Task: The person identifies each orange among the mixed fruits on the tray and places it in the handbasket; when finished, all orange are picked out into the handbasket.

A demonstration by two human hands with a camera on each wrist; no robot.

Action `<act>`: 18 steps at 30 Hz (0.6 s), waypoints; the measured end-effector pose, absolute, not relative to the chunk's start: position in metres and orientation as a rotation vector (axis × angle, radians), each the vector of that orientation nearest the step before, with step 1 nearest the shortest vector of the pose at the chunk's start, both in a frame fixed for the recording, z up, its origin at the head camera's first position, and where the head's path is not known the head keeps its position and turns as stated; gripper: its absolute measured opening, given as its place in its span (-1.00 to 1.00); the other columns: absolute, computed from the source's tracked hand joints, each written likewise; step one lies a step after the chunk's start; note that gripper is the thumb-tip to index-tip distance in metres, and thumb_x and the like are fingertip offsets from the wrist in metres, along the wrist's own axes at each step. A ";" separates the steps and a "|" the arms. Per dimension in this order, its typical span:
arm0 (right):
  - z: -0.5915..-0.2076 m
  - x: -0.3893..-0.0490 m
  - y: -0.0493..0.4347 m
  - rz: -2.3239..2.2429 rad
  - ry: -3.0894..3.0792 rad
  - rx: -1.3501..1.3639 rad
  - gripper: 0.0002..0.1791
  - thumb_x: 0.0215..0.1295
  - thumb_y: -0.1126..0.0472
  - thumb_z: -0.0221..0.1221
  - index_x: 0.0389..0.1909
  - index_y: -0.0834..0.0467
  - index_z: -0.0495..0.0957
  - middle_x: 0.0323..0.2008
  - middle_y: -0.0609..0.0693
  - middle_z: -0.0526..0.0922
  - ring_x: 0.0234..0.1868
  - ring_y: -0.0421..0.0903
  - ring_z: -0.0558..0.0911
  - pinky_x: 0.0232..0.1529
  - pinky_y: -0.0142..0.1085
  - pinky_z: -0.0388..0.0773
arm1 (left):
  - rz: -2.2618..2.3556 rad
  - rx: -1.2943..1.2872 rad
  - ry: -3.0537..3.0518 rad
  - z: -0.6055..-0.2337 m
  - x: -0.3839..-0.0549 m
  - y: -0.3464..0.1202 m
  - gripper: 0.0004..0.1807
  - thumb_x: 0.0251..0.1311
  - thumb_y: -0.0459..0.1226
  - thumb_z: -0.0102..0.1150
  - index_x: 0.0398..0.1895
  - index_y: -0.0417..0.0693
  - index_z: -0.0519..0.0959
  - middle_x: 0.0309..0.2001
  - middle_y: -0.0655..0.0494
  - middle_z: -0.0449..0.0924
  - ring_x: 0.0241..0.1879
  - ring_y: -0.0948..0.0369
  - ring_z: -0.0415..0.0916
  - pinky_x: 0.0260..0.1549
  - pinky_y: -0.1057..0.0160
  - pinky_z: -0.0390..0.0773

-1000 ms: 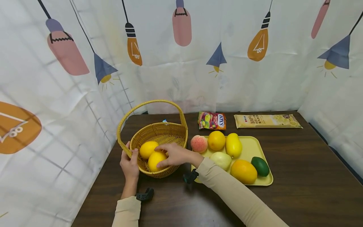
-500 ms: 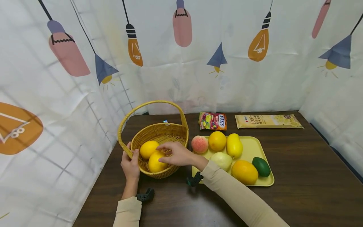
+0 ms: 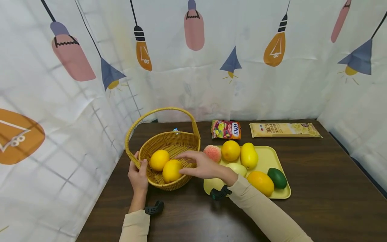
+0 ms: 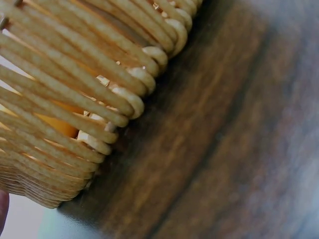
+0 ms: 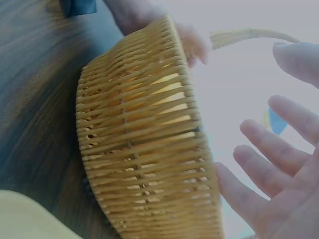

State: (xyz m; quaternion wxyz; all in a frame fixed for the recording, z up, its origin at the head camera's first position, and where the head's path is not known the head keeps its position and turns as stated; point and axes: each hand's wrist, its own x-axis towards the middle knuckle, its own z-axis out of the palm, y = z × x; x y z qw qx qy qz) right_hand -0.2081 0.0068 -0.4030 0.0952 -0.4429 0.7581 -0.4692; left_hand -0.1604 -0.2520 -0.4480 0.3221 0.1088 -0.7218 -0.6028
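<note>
A yellow wicker basket (image 3: 188, 143) with a tall arched handle stands at the left of the table. My left hand (image 3: 138, 176) grips its left side near the foot of the handle, thumb at the rim. Two rounded yellow fruits lie inside, the farther fruit (image 3: 159, 160) beside the nearer fruit (image 3: 172, 171). Over the basket's right rim hovers my right hand (image 3: 201, 164), fingers spread and holding nothing, its thumb close beside the nearer fruit. In the right wrist view the fingers (image 5: 274, 144) are loosely extended next to the woven wall. Woven strands and dark wood fill the left wrist view.
Right of the basket sits a pale yellow tray (image 3: 269, 154) holding a peach (image 3: 212, 153), an orange (image 3: 230, 150), a dark green fruit (image 3: 277, 178) and several other fruits. Behind it lie a candy bag (image 3: 226, 129) and a long beige packet (image 3: 285, 129). A printed curtain (image 3: 193, 84) hangs behind.
My right hand has let go of the nearer yellow fruit and drawn back to the right, its fingers opening. That fruit has shifted slightly right. The left hand keeps its grip on the basket.
</note>
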 end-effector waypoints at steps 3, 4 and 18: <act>-0.403 -0.202 0.019 -1.454 2.229 -1.307 -0.48 0.34 0.09 0.23 0.29 0.13 0.45 0.21 0.02 0.52 0.14 -0.01 0.51 0.13 -0.01 0.47 | -1.592 0.295 -1.897 -0.449 -0.161 -0.253 -0.51 0.35 -0.28 0.11 0.33 -0.14 0.43 -0.36 0.29 0.44 -0.30 0.36 0.43 -0.25 0.56 0.43; -0.403 -0.200 0.022 -1.472 2.226 -1.300 -0.48 0.35 0.10 0.23 0.29 0.11 0.44 0.21 -0.01 0.51 0.13 -0.03 0.51 0.13 -0.02 0.47 | -1.594 0.296 -1.899 -0.449 -0.161 -0.253 -0.51 0.35 -0.27 0.11 0.34 -0.13 0.43 -0.36 0.29 0.44 -0.29 0.36 0.43 -0.24 0.56 0.43; -0.404 -0.181 0.087 -1.505 2.378 -1.217 -0.56 0.33 0.14 0.25 0.22 0.10 0.51 0.16 -0.10 0.56 0.18 -0.01 0.51 0.21 -0.12 0.43 | -1.592 0.270 -1.901 -0.451 -0.162 -0.255 -0.50 0.35 -0.28 0.11 0.34 -0.16 0.42 -0.36 0.30 0.45 -0.30 0.37 0.43 -0.25 0.56 0.44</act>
